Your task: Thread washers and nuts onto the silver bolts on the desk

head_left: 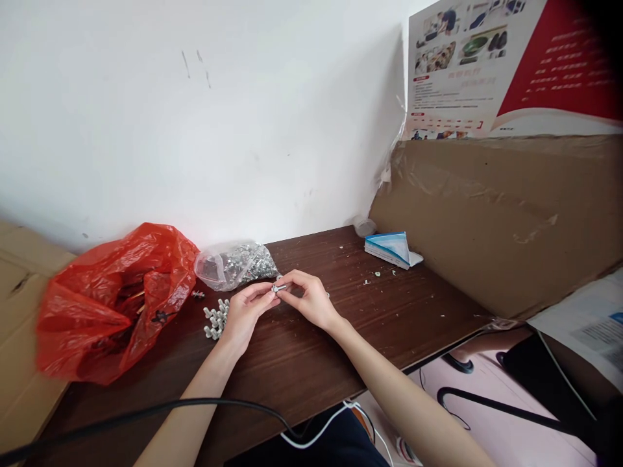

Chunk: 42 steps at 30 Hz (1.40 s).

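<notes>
Above the dark wooden table, a small metal bolt [277, 288] lies sideways between both hands. My left hand [246, 311] pinches it from the left with thumb and fingertips. From the right, my right hand [309, 298] closes thumb and forefinger on its other end; whether a washer or nut is on it is too small to tell. Just left of my left hand stands a cluster of several whitish bolt-like pieces [214, 319], partly hidden by that hand. Behind the hands rests a clear plastic bag [238, 263] full of small metal parts.
A red plastic bag [165, 259] with dark contents sits open at the left. Farther back on the table [389, 324] are a blue-and-white packet [389, 248] and pale scraps. Cardboard [496, 214] borders the right side. A black cable [170, 405] crosses the foreground.
</notes>
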{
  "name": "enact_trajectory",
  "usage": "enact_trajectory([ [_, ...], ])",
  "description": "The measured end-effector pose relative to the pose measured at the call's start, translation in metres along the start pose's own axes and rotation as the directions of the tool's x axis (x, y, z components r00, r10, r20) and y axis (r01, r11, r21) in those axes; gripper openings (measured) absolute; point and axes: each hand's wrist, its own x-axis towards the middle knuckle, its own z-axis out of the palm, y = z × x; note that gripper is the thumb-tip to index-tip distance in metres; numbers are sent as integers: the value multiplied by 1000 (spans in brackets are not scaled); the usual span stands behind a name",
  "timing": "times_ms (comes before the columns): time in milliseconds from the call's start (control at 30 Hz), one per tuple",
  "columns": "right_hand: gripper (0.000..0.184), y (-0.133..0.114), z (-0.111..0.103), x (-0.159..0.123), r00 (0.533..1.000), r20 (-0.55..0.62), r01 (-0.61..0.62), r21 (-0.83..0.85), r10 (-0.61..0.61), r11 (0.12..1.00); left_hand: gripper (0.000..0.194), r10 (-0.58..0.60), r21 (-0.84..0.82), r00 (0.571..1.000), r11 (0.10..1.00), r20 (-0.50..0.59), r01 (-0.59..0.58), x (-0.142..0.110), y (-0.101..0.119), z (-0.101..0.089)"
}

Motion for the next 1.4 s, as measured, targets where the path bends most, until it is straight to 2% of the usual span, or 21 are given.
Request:
enact_trajectory([
  [300,11,0,2,-1,999,33,31,-123,-27,992,32,59,48,997,997,-50,-57,3,-2,-3],
  [600,20,-1,2,-3,991,130,80,-304,-42,949,25,106,126,994,986,4,-105,1,-4,-3],
  [867,29,1,4,-3,989,142,83,-398,-28,914,20,169,209,985,963,35,-173,0,-1,0],
  [1167,36,9,7,-4,993,119,65,-338,-26,939,18,220,248,974,942,59,-228,1,-3,1],
  [1400,37,9,9,-4,997,69,7,-321,17,947,26,135,227,988,963,73,-148,1,-6,0],
])
